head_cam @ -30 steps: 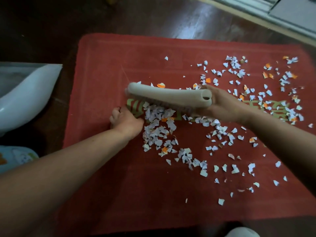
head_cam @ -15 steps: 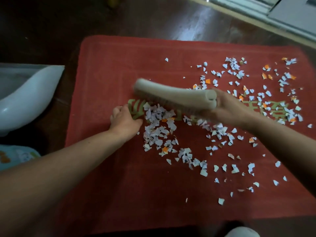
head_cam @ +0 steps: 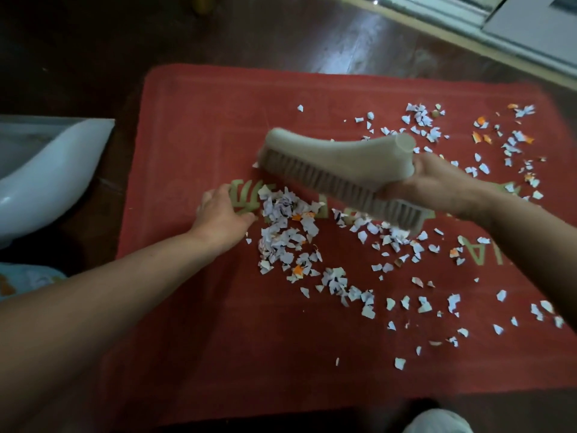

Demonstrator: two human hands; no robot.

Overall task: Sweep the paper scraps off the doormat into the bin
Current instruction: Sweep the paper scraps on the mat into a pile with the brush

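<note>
The doormat [head_cam: 193, 126] is red cloth with a short, matt, rough-looking pile. The paper scraps [head_cam: 281, 220] on it are thin, torn and dull. The brush [head_cam: 337, 160] in my right hand [head_cam: 437, 185] has a smooth, pale plastic back and stiff bristles [head_cam: 324, 184]. Past the mat's far edge the floor [head_cam: 312, 35] is dark glossy wood. Off its left edge, the bin [head_cam: 53, 182] is smooth shiny plastic.

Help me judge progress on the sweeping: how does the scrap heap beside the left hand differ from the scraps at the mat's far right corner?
The heap is dense, its pieces overlapping; the far-right scraps lie thinly spread, red doormat showing between them. The heap sits mid-mat beside the left hand; the far-right scraps lie beyond the right hand and its brush. Both are mostly white with some orange, on the doormat.
</note>
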